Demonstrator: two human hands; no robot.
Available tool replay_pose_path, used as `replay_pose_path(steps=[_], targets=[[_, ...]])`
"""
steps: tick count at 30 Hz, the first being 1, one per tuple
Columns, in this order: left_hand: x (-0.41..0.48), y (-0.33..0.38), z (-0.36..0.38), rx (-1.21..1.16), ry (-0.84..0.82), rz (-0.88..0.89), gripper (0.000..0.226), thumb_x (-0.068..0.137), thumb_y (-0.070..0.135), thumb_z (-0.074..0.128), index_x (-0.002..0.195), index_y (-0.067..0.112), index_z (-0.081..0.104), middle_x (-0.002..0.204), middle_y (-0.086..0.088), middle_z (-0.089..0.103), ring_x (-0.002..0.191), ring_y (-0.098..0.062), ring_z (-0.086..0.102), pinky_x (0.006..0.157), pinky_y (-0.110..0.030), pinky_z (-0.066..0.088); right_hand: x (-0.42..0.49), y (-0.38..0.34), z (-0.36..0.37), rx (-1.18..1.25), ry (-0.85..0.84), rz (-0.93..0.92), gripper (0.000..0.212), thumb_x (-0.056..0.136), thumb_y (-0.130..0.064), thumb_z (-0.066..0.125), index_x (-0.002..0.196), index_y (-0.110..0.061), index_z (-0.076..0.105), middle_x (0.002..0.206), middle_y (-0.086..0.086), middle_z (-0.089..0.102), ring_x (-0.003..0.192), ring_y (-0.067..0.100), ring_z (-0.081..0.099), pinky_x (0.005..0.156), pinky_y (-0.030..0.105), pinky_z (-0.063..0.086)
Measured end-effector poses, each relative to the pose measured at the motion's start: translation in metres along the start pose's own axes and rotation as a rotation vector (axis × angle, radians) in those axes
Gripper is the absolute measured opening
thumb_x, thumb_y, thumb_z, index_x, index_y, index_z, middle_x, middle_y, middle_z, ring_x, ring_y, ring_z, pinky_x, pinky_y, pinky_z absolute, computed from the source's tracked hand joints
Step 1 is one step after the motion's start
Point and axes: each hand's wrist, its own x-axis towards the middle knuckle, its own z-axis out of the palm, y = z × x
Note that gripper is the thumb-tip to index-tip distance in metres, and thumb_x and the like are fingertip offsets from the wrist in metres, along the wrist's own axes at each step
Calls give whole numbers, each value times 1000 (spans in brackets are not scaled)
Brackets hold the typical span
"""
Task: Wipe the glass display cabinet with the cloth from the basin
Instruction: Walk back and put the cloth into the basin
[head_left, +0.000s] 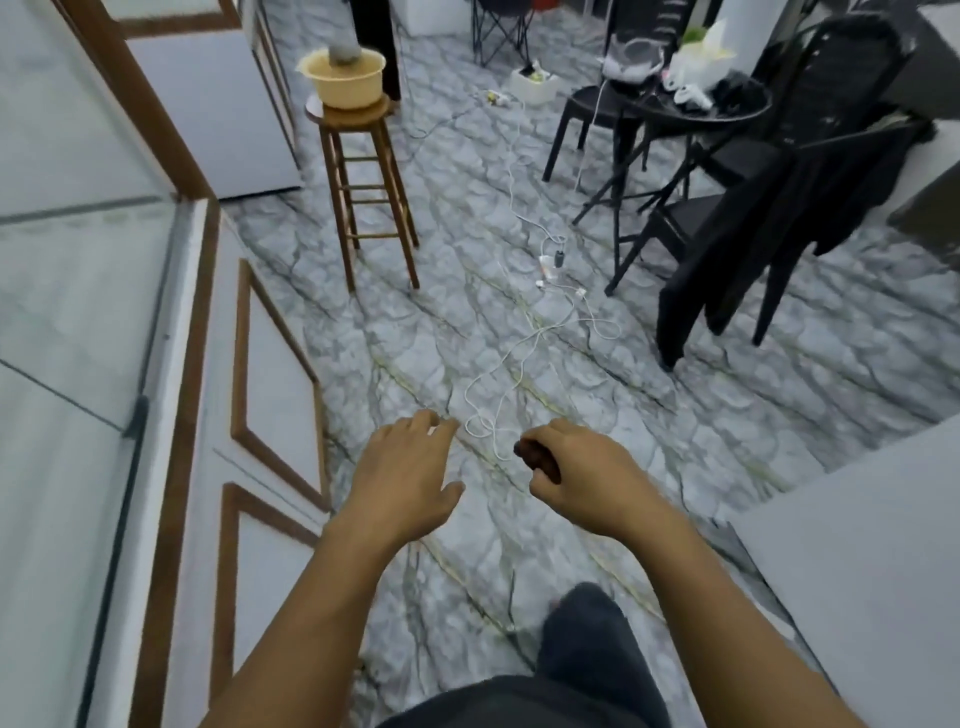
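Note:
A cream-yellow basin (347, 83) stands on a tall wooden stool (363, 171) at the far left of the room. A grey cloth (345, 52) sticks up out of it. The glass display cabinet (78, 312), with white and brown-trimmed panels, runs along my left side. My left hand (410, 478) hovers over the floor with fingers spread and nothing in it. To its right, my right hand (576, 478) is curled around a small dark brown object (537, 460). Both hands are far short of the basin.
White cables (540, 322) trail across the marble-patterned floor between me and the stool. Black chairs (727, 249) and a cluttered black table (691, 104) fill the right. A white surface (857, 571) juts in at lower right. My dark-trousered leg (587, 644) is below.

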Motion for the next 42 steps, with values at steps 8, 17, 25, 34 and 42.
replay_pose_path(steps=[8, 17, 25, 34, 42], targets=[[185, -19, -50, 4, 4, -168, 59, 94, 48, 56, 146, 23, 41, 141, 1, 46, 128, -23, 48, 104, -36, 38, 204, 67, -64, -38, -33, -173, 38, 94, -31, 54, 131, -25, 56, 119, -4, 59, 105, 21, 58, 81, 39, 52], [366, -83, -130, -37, -86, -333, 64, 92, 55, 57, 145, 24, 42, 138, -1, 49, 124, -23, 51, 95, -37, 42, 423, 97, -150, -140, -175, -329, 36, 94, -31, 51, 129, -24, 57, 116, -2, 59, 101, 23, 60, 79, 38, 52], [513, -200, -160, -83, -69, -341, 66, 93, 55, 58, 147, 23, 41, 142, -1, 47, 127, -24, 51, 98, -39, 44, 617, 73, -165, -188, -165, -361, 34, 93, -31, 51, 125, -23, 57, 111, -1, 59, 95, 22, 59, 78, 41, 54], [651, -340, -226, -53, -116, -271, 63, 94, 52, 57, 148, 24, 40, 141, -1, 48, 126, -25, 52, 98, -40, 48, 805, 19, -194, -149, -184, -295, 32, 91, -31, 52, 121, -24, 59, 110, -4, 60, 98, 20, 60, 79, 40, 54], [774, -446, -249, -122, -128, -320, 56, 97, 47, 53, 148, 27, 39, 145, 3, 47, 128, -20, 52, 98, -39, 49, 978, 6, -201, -100, -211, -306, 33, 92, -31, 52, 123, -25, 59, 115, -3, 59, 102, 21, 59, 81, 40, 53]])
